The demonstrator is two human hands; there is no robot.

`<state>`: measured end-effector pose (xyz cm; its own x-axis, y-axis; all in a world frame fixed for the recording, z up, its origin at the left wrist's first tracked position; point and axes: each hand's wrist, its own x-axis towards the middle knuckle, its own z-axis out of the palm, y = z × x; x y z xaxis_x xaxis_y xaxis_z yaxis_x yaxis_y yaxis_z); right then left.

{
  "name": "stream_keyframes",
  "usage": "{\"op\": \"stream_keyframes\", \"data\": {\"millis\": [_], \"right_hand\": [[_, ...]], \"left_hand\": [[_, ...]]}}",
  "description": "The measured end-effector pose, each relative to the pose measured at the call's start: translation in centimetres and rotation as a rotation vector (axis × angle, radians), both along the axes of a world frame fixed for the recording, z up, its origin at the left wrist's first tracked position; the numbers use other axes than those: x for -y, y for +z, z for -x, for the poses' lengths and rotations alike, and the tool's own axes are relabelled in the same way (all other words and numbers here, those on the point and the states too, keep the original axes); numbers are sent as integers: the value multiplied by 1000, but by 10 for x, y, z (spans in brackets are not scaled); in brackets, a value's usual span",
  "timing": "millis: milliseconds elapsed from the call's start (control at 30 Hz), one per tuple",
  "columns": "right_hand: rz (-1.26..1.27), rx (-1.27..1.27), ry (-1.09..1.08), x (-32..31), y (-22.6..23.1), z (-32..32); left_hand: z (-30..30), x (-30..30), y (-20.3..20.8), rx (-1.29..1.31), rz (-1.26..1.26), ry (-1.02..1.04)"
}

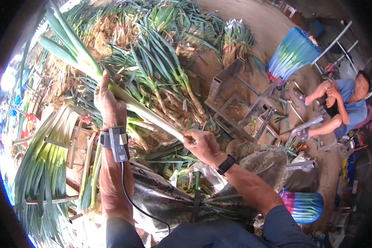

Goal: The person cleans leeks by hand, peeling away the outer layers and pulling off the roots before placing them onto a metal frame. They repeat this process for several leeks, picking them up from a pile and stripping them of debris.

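Note:
A long green onion (151,116) lies slantwise across my lap, its leafy top toward the far left and its white end toward me. My left hand (110,101) is wrapped round the upper stem, just below where the leaves fan out. At the white end, the fingers of my right hand (203,146) are closed on the stem; its tip is hidden in them. Untrimmed green onions (163,66) with dry, dirty roots lie just beyond my hands. On my left, cleaned green onions (45,161) rest in a rack, their white stems pointing away.
Piled onion bundles (124,31) fill the far side. A metal frame (244,107) stands ahead to the right. Beyond it is a wrapped bundle (293,51), with another wrapped bundle (301,206) near my right elbow. A person (349,99) sits at the right. Peeled scraps (182,171) lie between my legs.

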<state>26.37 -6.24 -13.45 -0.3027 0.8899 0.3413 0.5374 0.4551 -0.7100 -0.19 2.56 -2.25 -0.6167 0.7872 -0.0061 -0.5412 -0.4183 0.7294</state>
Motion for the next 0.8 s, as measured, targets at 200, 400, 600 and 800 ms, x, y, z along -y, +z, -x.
{"op": "stream_keyframes", "data": {"millis": [200,400,600,800], "right_hand": [[32,19,10,0,8,-4],[80,-3,38,-5,29,2],[70,48,51,-16,34,7],[97,-42,45,-17,28,7]], "left_hand": [[6,-3,-9,-163,5,-5],[2,-3,-6,-44,-28,-45],[2,-10,-4,156,-20,-163],[3,-11,-7,165,-61,-215]]}}
